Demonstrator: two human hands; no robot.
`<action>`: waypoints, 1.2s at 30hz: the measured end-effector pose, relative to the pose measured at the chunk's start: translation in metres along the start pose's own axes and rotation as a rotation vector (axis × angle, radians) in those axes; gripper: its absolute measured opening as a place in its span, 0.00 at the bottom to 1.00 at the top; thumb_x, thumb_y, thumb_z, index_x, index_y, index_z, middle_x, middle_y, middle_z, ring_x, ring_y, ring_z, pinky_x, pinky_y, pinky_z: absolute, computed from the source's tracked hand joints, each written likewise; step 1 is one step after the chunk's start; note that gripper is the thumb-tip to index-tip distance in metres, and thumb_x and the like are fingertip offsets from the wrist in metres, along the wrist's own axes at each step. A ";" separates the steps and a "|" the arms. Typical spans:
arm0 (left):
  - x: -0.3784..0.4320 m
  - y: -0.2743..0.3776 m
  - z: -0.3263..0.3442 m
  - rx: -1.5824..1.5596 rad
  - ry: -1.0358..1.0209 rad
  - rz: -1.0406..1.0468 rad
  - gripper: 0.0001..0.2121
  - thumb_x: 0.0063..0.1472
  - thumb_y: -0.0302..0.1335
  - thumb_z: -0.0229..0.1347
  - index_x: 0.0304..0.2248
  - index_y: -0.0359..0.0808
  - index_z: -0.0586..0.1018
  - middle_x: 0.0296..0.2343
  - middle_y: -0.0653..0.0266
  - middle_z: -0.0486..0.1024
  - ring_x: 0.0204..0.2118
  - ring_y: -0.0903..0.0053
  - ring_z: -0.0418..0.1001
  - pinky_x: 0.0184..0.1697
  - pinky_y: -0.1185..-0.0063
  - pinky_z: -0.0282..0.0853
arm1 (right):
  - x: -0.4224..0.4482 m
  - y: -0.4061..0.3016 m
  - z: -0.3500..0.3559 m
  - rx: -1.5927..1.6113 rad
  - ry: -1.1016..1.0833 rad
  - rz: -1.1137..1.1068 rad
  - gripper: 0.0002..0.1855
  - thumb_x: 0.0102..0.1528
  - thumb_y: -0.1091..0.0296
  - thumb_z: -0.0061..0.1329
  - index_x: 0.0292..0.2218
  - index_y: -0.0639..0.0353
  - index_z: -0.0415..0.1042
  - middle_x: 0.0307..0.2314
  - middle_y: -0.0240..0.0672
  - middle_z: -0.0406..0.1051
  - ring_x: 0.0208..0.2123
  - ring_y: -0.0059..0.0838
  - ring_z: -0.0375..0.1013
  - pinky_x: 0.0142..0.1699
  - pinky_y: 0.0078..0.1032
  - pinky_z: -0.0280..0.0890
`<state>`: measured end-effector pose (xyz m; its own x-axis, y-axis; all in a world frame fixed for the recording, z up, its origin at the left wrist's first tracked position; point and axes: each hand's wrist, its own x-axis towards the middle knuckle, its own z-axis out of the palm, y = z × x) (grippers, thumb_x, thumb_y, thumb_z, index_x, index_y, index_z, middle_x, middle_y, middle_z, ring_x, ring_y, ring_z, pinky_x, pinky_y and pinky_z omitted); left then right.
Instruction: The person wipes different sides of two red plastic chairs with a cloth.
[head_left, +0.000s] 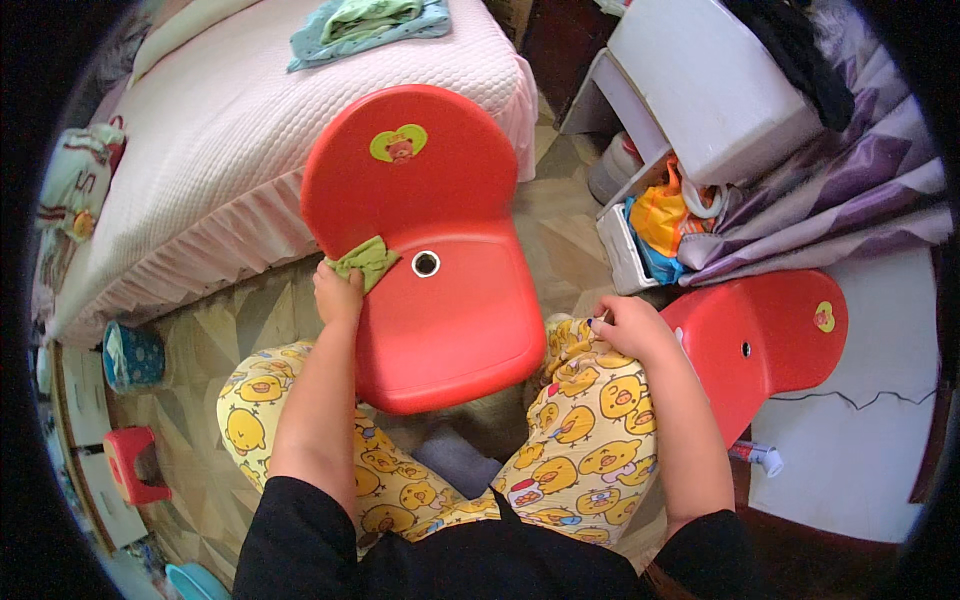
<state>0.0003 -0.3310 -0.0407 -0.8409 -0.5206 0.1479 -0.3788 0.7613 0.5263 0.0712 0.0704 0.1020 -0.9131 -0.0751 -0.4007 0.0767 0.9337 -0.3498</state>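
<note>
In front of me stands a red plastic chair (450, 315) with a rounded back, a heart-shaped bear sticker (398, 143) and a metal-ringed hole (426, 263) in its seat. My left hand (337, 292) grips a green cloth (367, 262) against the seat's left rear corner, where seat and back meet. Resting on my right knee, my right hand (626, 324) has bent fingers on the yellow patterned trousers (592, 420); no object shows in it. Part of its fingertips is hidden.
A bed with a pink quilted cover (217, 150) stands beyond the chair, folded clothes (371, 30) on it. At right are a second red chair (739, 345), a white bin with bags (630, 251) and a purple curtain (832, 202). A blue basket (133, 356) and small red stool (137, 465) stand left.
</note>
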 end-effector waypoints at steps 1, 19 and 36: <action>0.001 -0.004 -0.001 0.001 0.010 -0.015 0.25 0.46 0.38 0.52 0.41 0.33 0.63 0.36 0.48 0.66 0.37 0.54 0.66 0.39 0.65 0.63 | 0.000 -0.002 0.000 0.006 0.009 -0.011 0.14 0.43 0.61 0.49 0.31 0.59 0.70 0.27 0.45 0.70 0.32 0.42 0.69 0.38 0.33 0.63; -0.073 -0.038 -0.029 -0.169 -0.178 -0.122 0.24 0.45 0.40 0.53 0.34 0.26 0.66 0.31 0.41 0.70 0.35 0.52 0.68 0.40 0.66 0.63 | 0.002 -0.007 0.004 -0.004 0.070 -0.131 0.13 0.43 0.61 0.49 0.29 0.61 0.70 0.24 0.45 0.70 0.29 0.42 0.70 0.36 0.32 0.64; -0.187 0.005 -0.059 0.116 -0.097 0.183 0.29 0.46 0.34 0.52 0.47 0.29 0.60 0.48 0.46 0.54 0.50 0.53 0.54 0.52 0.62 0.50 | 0.002 -0.010 0.004 -0.056 0.093 -0.138 0.14 0.44 0.59 0.48 0.30 0.59 0.71 0.26 0.46 0.70 0.32 0.43 0.69 0.38 0.33 0.63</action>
<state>0.1785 -0.2527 -0.0160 -0.9308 -0.3344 0.1477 -0.2537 0.8819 0.3974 0.0707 0.0590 0.1013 -0.9466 -0.1738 -0.2714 -0.0721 0.9349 -0.3474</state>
